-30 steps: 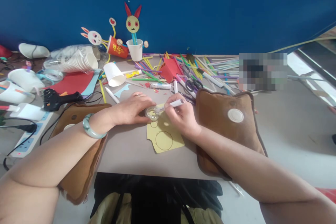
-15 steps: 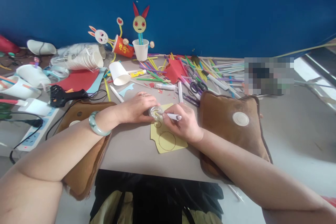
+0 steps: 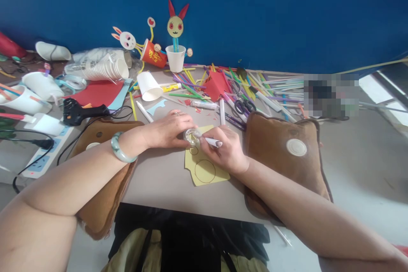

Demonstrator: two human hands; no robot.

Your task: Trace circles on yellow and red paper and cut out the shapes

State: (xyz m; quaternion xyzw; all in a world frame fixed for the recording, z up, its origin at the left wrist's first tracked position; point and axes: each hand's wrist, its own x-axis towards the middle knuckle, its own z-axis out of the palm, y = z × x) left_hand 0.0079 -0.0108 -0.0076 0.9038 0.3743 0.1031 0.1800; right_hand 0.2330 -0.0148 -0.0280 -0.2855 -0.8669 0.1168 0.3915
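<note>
A piece of yellow paper (image 3: 219,175) lies on the table in front of me, with a large and a small circle drawn on it. On its upper part sits a small clear round ring (image 3: 187,137), its exact kind hard to tell. The fingers of my left hand (image 3: 168,129) are closed against the ring's left side, holding it on the paper. In my right hand (image 3: 228,151) is a white marker (image 3: 213,141), pinched like a pen, its tip down by the ring's right edge. The tip itself is mostly hidden.
Brown cushioned pads (image 3: 283,165) lie under or beside both forearms. A black glue gun (image 3: 83,112) and a power strip (image 3: 47,157) with cords are at left. Behind are scissors (image 3: 245,105), a white paper cup (image 3: 148,87), red paper (image 3: 216,85), several coloured sticks and cup-and-paper rabbit figures (image 3: 176,57).
The whole view has shifted slightly, so things appear a little further right. Both hands keep their hold on the ring and the marker, with hardly any visible movement.
</note>
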